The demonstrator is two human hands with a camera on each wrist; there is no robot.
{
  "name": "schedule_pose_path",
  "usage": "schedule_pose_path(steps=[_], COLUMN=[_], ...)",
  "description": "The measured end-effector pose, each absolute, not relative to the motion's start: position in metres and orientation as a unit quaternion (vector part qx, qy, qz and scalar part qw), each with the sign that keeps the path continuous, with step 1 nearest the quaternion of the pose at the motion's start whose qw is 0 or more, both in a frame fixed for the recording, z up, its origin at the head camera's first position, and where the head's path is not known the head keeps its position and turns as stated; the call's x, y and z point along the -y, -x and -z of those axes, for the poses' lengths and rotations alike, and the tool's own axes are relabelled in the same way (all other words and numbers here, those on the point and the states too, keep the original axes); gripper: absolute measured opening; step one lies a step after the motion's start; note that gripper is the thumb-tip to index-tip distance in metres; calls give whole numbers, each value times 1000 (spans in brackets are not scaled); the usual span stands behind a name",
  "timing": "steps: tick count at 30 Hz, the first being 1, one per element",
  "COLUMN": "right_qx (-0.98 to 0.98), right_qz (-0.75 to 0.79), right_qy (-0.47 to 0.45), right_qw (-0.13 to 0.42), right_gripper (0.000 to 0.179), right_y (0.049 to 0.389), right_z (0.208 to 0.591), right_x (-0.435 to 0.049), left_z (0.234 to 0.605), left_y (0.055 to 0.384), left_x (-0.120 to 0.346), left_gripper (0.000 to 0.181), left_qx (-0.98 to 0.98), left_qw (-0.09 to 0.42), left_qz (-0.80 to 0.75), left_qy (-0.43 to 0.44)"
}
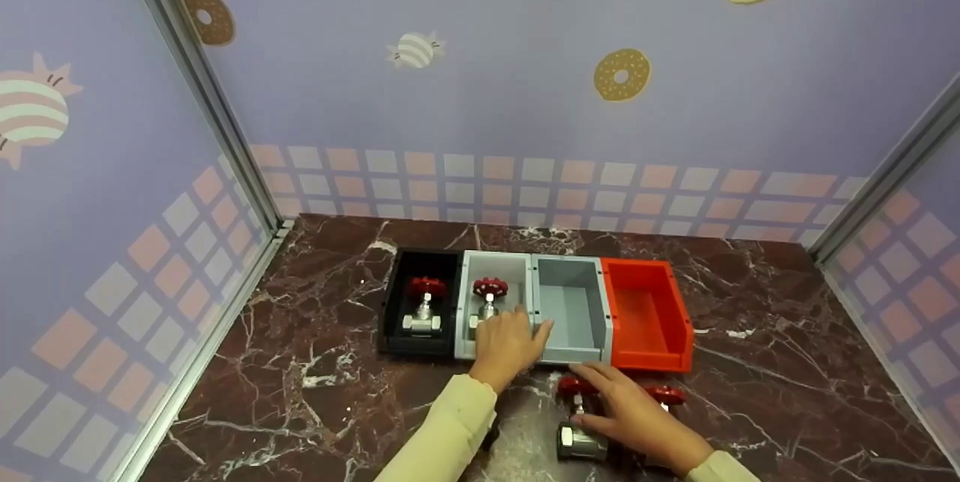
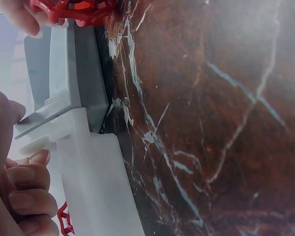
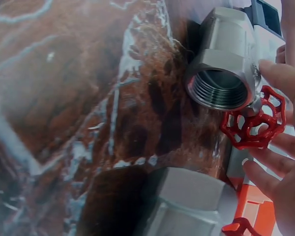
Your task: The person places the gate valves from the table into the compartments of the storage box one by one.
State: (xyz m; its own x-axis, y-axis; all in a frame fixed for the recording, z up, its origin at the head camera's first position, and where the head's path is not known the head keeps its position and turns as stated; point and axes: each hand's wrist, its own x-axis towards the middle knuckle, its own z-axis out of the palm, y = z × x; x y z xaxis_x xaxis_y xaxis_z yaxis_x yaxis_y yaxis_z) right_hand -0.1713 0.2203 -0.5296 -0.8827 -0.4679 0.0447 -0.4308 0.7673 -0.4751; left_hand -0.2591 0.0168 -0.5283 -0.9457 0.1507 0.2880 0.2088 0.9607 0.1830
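Observation:
My left hand (image 1: 510, 347) reaches over the front of the white bin (image 1: 465, 350), its fingers loosely bent and its thumb out to the side. Just beyond it in that bin stands a valve with a red handwheel (image 1: 490, 287), its lower body partly covered by the hand. On the table, my right hand (image 1: 630, 411) is spread around another gate valve (image 1: 581, 443). Its thumb lies near the steel body (image 3: 226, 54) and its fingers extend beside the red handwheel (image 3: 255, 123). Another valve (image 1: 666, 395) stands partly hidden behind the right hand.
A black bin (image 1: 416, 350) at the left end of the row contains a similar valve (image 1: 422, 323). Right of the white bin are a grey bin (image 1: 570, 354) and a red-orange bin (image 1: 651, 360). Patterned panels (image 1: 525, 106) enclose the marble-look table (image 1: 315, 407).

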Motion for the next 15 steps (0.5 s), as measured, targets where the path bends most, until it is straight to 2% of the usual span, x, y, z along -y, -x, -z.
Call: schedule_pose_path(steps=[15], right_qx=[-936], right_qz=[219], right_qy=[263], right_qw=[86], right_gripper=[116], right_y=[163], right_z=[527], right_x=[-227], left_z=[531], left_y=[260], left_x=[-21], left_gripper=[50], left_qx=[977], left_qw=[162], left_qz=[112], left_qy=[87])
